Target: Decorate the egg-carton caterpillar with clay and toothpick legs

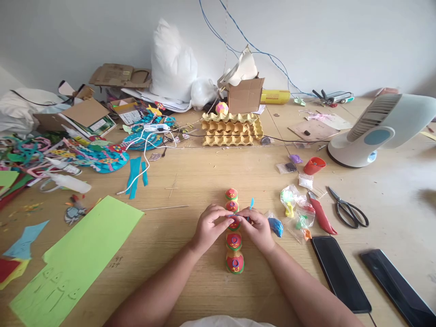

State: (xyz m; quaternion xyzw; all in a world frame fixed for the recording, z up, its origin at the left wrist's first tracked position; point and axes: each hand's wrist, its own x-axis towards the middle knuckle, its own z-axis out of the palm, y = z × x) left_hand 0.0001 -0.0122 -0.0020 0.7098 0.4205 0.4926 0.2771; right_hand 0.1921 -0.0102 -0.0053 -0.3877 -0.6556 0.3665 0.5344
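Note:
My left hand [211, 223] and my right hand [256, 225] meet at the middle of the table, fingertips pinched on a thin dark-blue strand [233, 215] that looks like modelling clay. Below the fingertips runs a column of several joined red domes [235, 263] with green rims and blue and yellow trim. The middle dome is partly covered by my fingers. A light-blue plastic tool [252, 202] sticks up behind my right fingers; whether they hold it I cannot tell. Beside my right hand lies a bag of blue clay [275, 227].
To the right lie clay bags [289, 194], a red-handled knife [322, 213], black scissors [347, 211], a phone [340, 272] and a white fan [371, 131]. Egg trays [228, 138] stand behind. Green paper [81, 254] and glue bottles [70, 182] are at left.

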